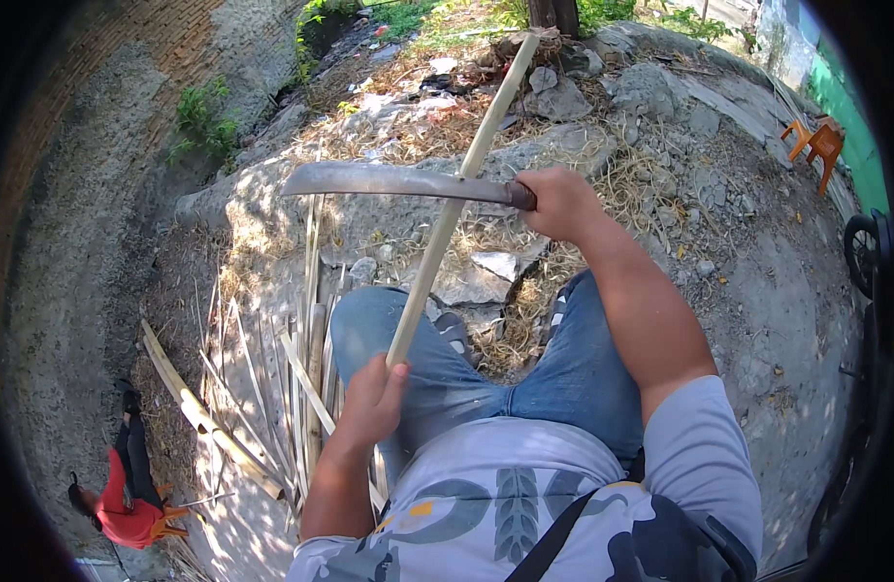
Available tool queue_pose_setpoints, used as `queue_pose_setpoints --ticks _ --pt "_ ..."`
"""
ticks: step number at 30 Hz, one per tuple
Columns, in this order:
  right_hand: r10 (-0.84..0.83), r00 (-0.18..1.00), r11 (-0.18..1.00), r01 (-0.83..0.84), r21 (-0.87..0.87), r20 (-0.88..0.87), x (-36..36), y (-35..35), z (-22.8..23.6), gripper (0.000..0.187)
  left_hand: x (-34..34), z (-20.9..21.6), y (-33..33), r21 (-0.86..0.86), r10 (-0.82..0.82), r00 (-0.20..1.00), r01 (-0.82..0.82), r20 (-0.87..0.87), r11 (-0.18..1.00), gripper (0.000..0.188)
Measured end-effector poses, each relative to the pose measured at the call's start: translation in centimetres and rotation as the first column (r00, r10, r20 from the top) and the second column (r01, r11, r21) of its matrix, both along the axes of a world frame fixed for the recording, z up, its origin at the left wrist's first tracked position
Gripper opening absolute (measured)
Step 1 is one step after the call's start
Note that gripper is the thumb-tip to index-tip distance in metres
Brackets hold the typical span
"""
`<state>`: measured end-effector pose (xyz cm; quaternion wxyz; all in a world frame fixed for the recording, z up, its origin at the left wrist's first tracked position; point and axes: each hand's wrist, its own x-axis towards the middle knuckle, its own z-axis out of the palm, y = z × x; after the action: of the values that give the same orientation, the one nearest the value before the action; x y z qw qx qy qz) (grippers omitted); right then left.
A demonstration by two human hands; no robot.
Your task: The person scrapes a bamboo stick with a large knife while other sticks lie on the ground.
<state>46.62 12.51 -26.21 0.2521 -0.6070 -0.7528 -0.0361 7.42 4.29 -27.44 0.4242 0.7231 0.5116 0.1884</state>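
Observation:
My right hand [560,204] is closed round the dark handle of a machete [389,181]. Its long, slightly curved grey blade points left and crosses over a pale strip of split bamboo [435,250]; whether blade and strip touch, I cannot tell. Down by my left knee, my left hand [373,400] grips the strip's lower end, thumb laid along it. From there the strip slants up and away to the right, its far end in front of a tree trunk. Both hands are in front of my seated body, over my jeans.
Several loose bamboo strips [306,369] and a split bamboo length [199,415] lie left of my legs. Shavings and broken stone [560,97] cover the ground ahead. At lower left sits a person in red [127,509]. An orange chair [821,145] stands far right, near a wheel [860,254].

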Motion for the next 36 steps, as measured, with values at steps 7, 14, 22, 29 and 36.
queue_pose_setpoints --ticks 7,14,22,29,36 --pt "-0.099 0.995 0.995 0.099 -0.004 -0.021 -0.7 -0.5 -0.1 0.021 -0.3 -0.2 -0.7 0.007 0.036 0.998 -0.036 -0.057 0.999 0.032" --pt "0.061 0.991 0.992 -0.074 -0.102 -0.122 -1.2 -0.5 0.0 0.017 -1.1 -0.5 -0.8 -0.002 0.082 0.996 -0.082 -0.03 0.997 0.032" --pt "0.163 0.972 0.986 -0.158 -0.043 0.168 -2.2 -0.9 0.8 0.018 -1.5 1.2 -0.5 0.148 0.013 0.99 0.009 -0.144 0.989 0.028" --pt "-0.483 0.845 0.866 0.423 -0.267 -0.228 2.7 0.4 1.3 0.022 -5.1 4.5 -2.9 0.072 0.023 0.979 -0.009 -0.205 0.997 0.021" --pt "-0.109 0.985 0.99 0.095 -0.107 -0.131 -1.4 -0.8 0.6 0.021 -1.9 2.9 -1.5 0.138 0.05 0.987 -0.029 -0.154 0.99 0.024"
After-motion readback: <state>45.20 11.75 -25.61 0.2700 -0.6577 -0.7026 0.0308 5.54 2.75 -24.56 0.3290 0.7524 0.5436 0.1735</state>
